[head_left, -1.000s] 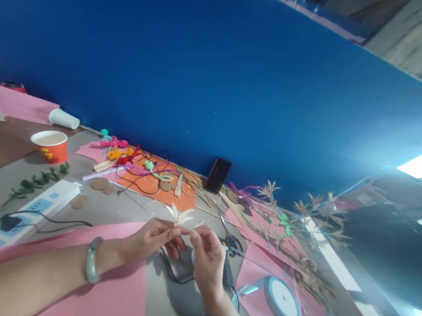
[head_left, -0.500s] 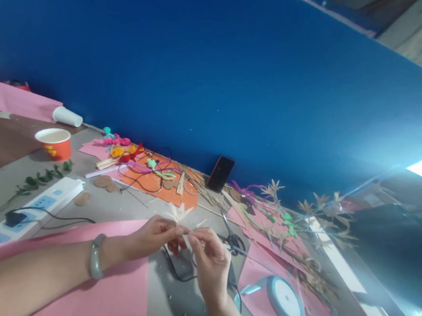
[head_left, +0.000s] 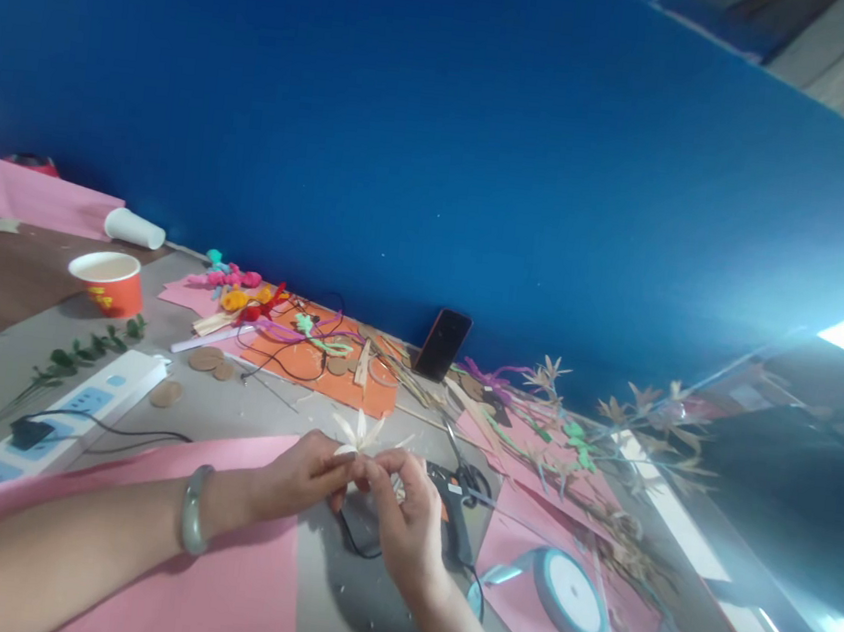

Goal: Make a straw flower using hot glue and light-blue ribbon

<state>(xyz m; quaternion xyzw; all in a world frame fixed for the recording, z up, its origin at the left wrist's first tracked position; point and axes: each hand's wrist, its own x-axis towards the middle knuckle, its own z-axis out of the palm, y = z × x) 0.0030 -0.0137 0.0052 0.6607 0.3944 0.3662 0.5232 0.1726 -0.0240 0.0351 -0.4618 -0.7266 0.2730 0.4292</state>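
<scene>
My left hand [head_left: 319, 471], with a pale bangle [head_left: 194, 510] at the wrist, is closed on a cream flower [head_left: 359, 434] with thin pointed petals. The flower stands up above my fingertips; its base is hidden. Pressed close against it, my right hand [head_left: 408, 516] is closed in a pinch. A narrow pale petal [head_left: 404, 442] sticks up from those fingers. Just right of this hand lies what looks like a black glue gun [head_left: 457, 521] with a cable. Scissors [head_left: 472, 477] with dark handles rest behind it.
A white power strip [head_left: 62, 439], a leafy sprig [head_left: 86, 356] and a red paper cup [head_left: 106, 285] stand left. Coloured craft pieces cover an orange sheet [head_left: 354, 389]. A phone [head_left: 443, 345] leans on the blue wall [head_left: 409, 154]. A ribbon roll [head_left: 570, 595] and dried-looking flowers [head_left: 548, 374] lie right.
My right hand has moved left and slightly down, its fingertips now meeting those of my left hand at the flower. More of the glue gun shows. The flower has tilted slightly.
</scene>
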